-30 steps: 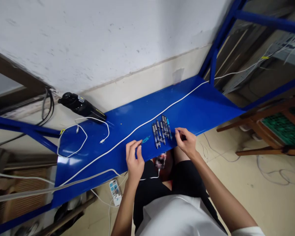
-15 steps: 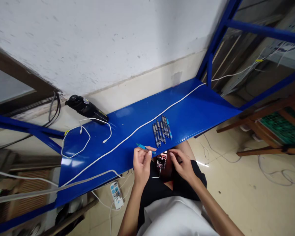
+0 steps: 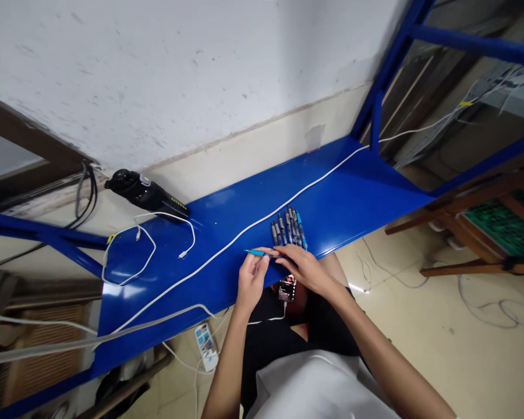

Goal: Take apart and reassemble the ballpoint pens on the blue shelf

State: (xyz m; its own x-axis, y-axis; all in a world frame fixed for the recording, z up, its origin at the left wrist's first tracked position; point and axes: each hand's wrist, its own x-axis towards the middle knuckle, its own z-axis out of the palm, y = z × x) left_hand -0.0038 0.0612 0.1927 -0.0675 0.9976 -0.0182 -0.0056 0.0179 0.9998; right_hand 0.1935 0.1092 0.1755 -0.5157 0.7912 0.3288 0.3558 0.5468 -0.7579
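A pen with a bright blue end [image 3: 255, 252] lies across the fingers of my left hand [image 3: 252, 279], which is closed on it in a pinch. My right hand [image 3: 304, 266] has its fingers bent at the pen's other end, close to the left fingertips. Its fingers look closed there, and that end of the pen is partly hidden. Just beyond my hands, several pens [image 3: 289, 224] lie side by side on the blue shelf [image 3: 340, 215]. Most are grey and dark; the rightmost is bright blue. The right hand covers their near ends.
A lit phone [image 3: 287, 289] with a cable plugged in rests at my lap below the shelf's edge. A black bottle [image 3: 151, 195] leans by the wall. White cables [image 3: 240, 234] cross the shelf. A power strip [image 3: 206, 347] lies on the floor; a wooden chair [image 3: 475, 224] stands right.
My right hand has moved left and up from beside the phone to the pen in my left hand. The left hand still holds the pen, now turned closer to level.
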